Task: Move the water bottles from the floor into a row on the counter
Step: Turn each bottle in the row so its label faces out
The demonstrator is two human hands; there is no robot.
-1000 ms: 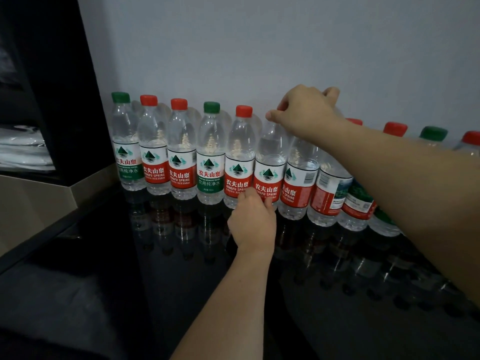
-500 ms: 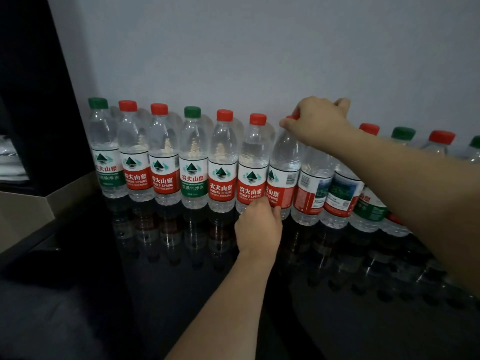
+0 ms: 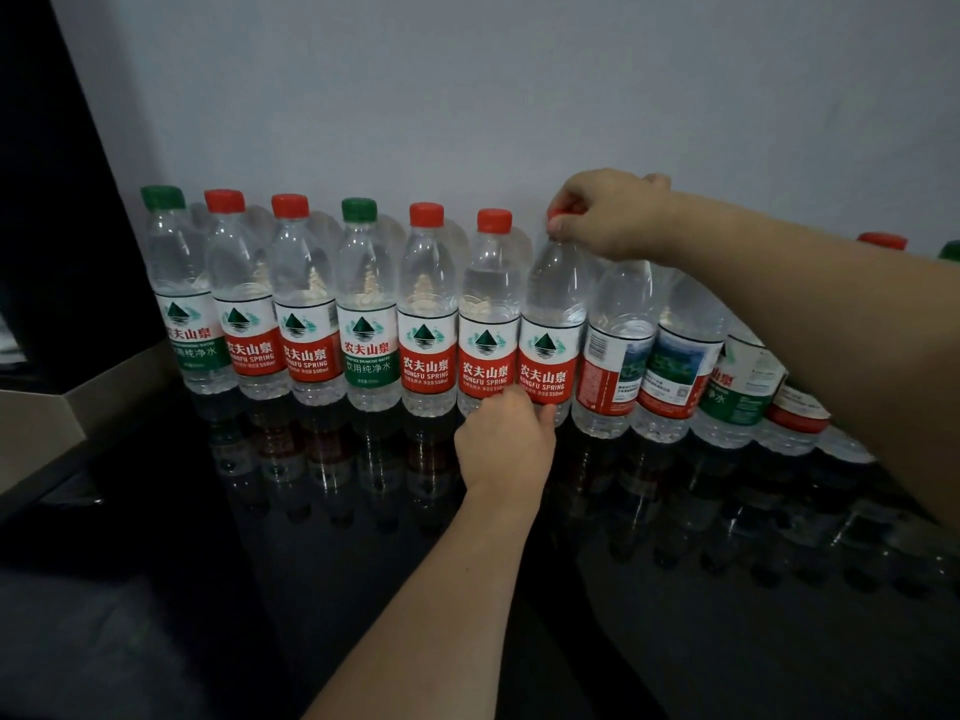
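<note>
Red-capped and green-capped water bottles (image 3: 426, 309) are standing upright in a row along the back of the glossy black counter (image 3: 363, 537), just in front of the grey wall (image 3: 467, 96). The right hand (image 3: 615, 215) is reaching over the row, its fingers (image 3: 558, 226) pinching closed around the red cap of the seventh bottle (image 3: 553, 324) from the left. Below them, the left hand (image 3: 506, 444) is pressing against the foot of that same bottle, its fingers curled loosely, with the thumb touching the red label's lower edge; whether they are gripping it I cannot tell. Left of both sets of fingers, six bottles are showing their front labels. Right of them, the bottles are turned, showing barcodes and side panels, and the right forearm is hiding the farthest ones. Beyond the leftmost green-capped bottle (image 3: 179, 288), a beige ledge (image 3: 62, 418) is meeting the counter.
</note>
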